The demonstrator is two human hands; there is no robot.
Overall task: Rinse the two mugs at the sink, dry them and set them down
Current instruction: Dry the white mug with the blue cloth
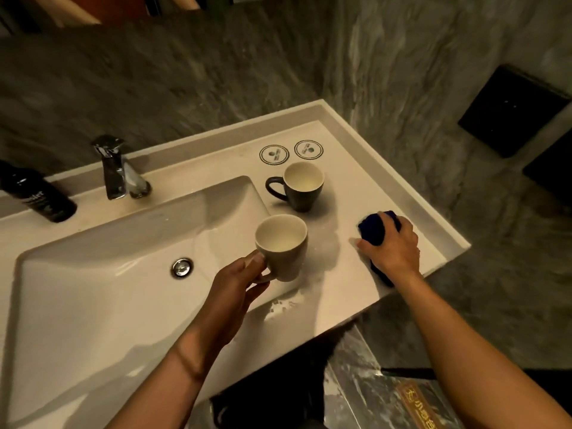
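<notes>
The left hand (238, 283), nearest the camera on a bare forearm, grips the handle of a pale mug (283, 247), thumb against the mug's side. That mug stands upright at the right-hand edge of the sink (102, 274), its base over the wet bench (365, 187); whether it rests there or is held just above cannot be told. The right hand (394, 246), on the far side of the pale mug from the sink, is pressed down on a dark blue cloth (376, 232) that lies on the bench, fingers curled over the cloth. A second mug, the dark mug (301, 188) with a pale inside, stands upright on the bench just behind the pale mug, handle turned toward the sink, apart from both hands. Behind the dark mug, 2 round stickers (291, 151) sit side by side on the bench. At the back of the sink stands a chrome tap (113, 167), and to the left of the tap a black bottle (35, 196) leans. A round metal drain plug (182, 267) sits in the sink floor, near the left hand.
</notes>
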